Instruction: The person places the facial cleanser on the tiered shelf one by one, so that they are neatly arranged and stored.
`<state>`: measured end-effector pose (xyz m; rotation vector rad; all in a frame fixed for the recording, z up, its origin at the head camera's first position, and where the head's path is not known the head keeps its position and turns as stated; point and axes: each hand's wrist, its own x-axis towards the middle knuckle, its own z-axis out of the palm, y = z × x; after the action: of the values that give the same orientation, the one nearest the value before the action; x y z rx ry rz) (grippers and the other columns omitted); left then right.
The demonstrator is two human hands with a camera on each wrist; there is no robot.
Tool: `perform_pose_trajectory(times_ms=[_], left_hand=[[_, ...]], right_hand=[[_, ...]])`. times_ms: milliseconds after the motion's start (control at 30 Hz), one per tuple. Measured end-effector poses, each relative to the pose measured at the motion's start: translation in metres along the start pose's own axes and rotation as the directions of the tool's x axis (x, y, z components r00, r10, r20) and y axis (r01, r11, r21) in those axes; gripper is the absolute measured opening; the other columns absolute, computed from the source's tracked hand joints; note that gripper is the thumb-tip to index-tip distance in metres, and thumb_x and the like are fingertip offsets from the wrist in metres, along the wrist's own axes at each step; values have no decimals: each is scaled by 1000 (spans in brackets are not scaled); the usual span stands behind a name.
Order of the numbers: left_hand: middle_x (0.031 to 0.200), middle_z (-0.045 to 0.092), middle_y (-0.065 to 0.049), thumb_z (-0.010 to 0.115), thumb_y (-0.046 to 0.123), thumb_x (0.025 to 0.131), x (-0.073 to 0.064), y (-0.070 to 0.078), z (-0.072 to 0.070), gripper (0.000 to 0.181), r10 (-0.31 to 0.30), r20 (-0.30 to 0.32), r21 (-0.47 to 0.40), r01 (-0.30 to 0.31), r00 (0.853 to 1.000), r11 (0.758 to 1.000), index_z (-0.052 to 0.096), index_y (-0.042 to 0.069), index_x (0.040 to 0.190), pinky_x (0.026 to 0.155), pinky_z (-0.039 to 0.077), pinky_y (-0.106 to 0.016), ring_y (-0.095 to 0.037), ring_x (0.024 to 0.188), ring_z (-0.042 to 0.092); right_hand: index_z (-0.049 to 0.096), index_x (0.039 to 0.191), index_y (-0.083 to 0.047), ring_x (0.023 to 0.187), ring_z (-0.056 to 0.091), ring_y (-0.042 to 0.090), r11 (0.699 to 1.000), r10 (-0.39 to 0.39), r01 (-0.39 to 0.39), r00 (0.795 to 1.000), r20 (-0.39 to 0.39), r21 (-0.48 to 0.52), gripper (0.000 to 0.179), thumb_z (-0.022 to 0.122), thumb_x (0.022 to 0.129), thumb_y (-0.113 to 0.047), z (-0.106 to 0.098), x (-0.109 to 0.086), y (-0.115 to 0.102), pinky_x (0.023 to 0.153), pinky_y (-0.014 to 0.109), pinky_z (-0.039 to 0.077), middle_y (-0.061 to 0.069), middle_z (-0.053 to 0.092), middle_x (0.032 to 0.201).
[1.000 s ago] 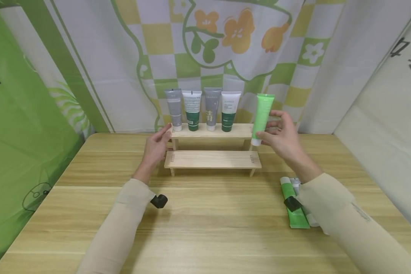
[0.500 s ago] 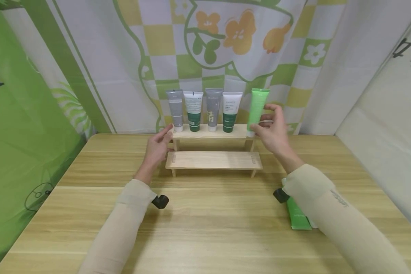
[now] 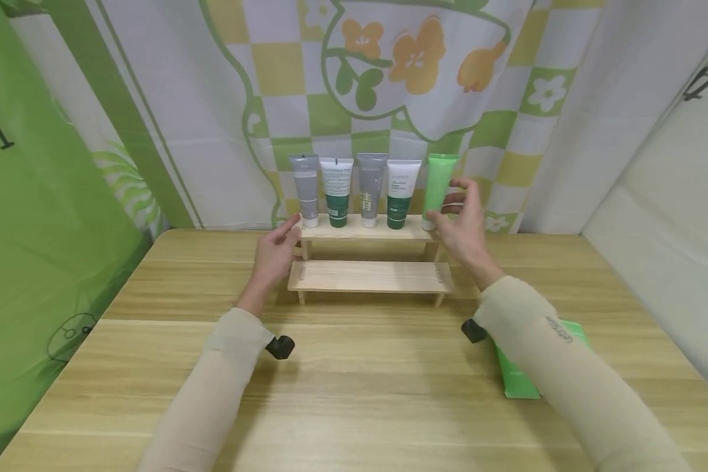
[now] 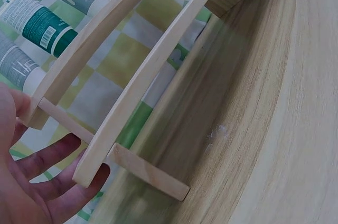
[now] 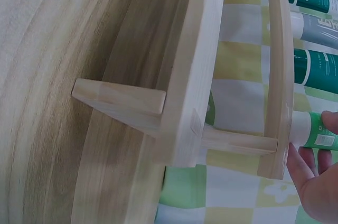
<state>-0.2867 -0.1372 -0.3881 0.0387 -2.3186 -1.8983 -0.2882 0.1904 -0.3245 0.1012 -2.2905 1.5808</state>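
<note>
A two-tier wooden display stand [image 3: 370, 276] bears a row of upright squeeze tubes on its upper tier. From left they are a grey tube [image 3: 307, 190], a white-and-green tube [image 3: 337, 190], another grey tube [image 3: 370, 187] and a second white-and-green tube [image 3: 400, 190]. At the right end my right hand [image 3: 465, 226] pinches a bright green tube [image 3: 440, 180], its white cap down at the upper tier. My left hand [image 3: 273, 257] holds the stand's left end; in the left wrist view the thumb touches the upper tier, with fingers behind the side leg [image 4: 150, 171].
On the table at right lies a green tube [image 3: 517, 379], partly hidden beneath my right forearm. A further green piece [image 3: 575, 330] shows beyond the sleeve. A patterned curtain [image 3: 277, 72] hangs close behind the stand.
My right hand has moved left and brought the green tube from beside the stand onto the upper tier's right end. The left hand keeps its place on the stand.
</note>
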Motion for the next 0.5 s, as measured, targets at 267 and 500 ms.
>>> perform_pose_trajectory(times_ms=[267, 500], left_hand=[[138, 61, 0, 38, 44, 109, -3, -10, 12, 45, 203, -107, 202, -179, 973, 963, 60, 20, 141, 59, 47, -23, -22, 100, 64], [90, 68, -6, 36, 41, 110, -2, -12, 21, 43, 234, -176, 227, -192, 956, 955, 62, 23, 139, 42, 39, -23, -16, 56, 54]], right_hand=[[36, 142, -4, 113, 56, 34, 1000, 7, -6, 1000, 19, -17, 63, 68, 89, 7, 1, -2, 2, 91, 45, 53, 21, 52, 122], [34, 142, -3, 115, 56, 35, 999, 28, -25, 997, 76, -30, 63, 69, 91, 2, -8, -7, 1, 92, 42, 53, 21, 49, 124]])
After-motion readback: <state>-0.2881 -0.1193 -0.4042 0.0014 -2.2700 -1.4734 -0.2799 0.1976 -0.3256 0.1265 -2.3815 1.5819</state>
